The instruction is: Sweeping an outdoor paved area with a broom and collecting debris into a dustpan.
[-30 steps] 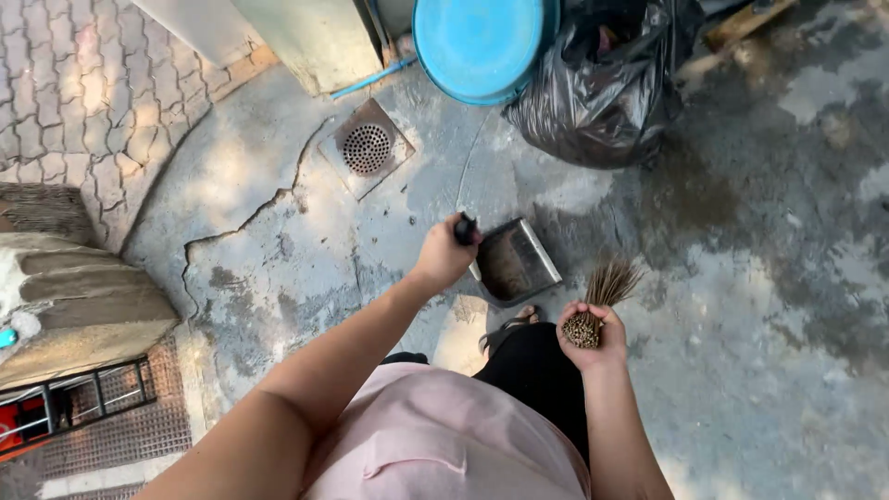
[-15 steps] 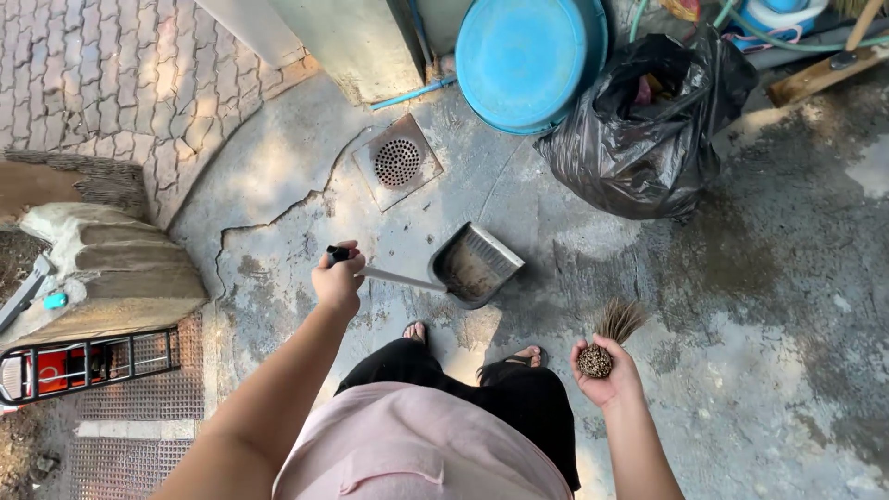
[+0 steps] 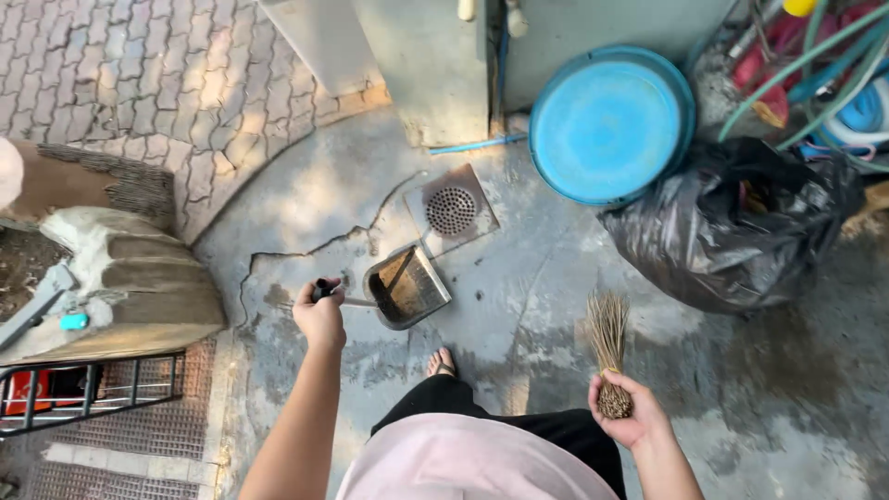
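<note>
My left hand [image 3: 320, 318] grips the black handle of a metal dustpan [image 3: 406, 287], which is held just above the wet concrete, its mouth tilted toward a square floor drain [image 3: 451, 210]. My right hand [image 3: 626, 418] holds a short bundle broom of brown twigs [image 3: 609, 347] by its bound end, bristles pointing up and away from me. The broom is well to the right of the dustpan and apart from it. One sandalled foot [image 3: 443, 362] shows between my arms.
A full black rubbish bag [image 3: 732, 227] lies at the right, with a round blue tub [image 3: 608, 125] behind it and coiled hoses [image 3: 824, 83] at the corner. A grey pillar base [image 3: 435, 65] stands ahead. Brick paving, a plastered mound [image 3: 120, 278] and a metal rack [image 3: 93, 393] are on the left.
The view has shifted, so the drain, tub and bag sit further right and lower. My left hand with the dustpan has moved left, closer to the drain. The broom stays in my right hand.
</note>
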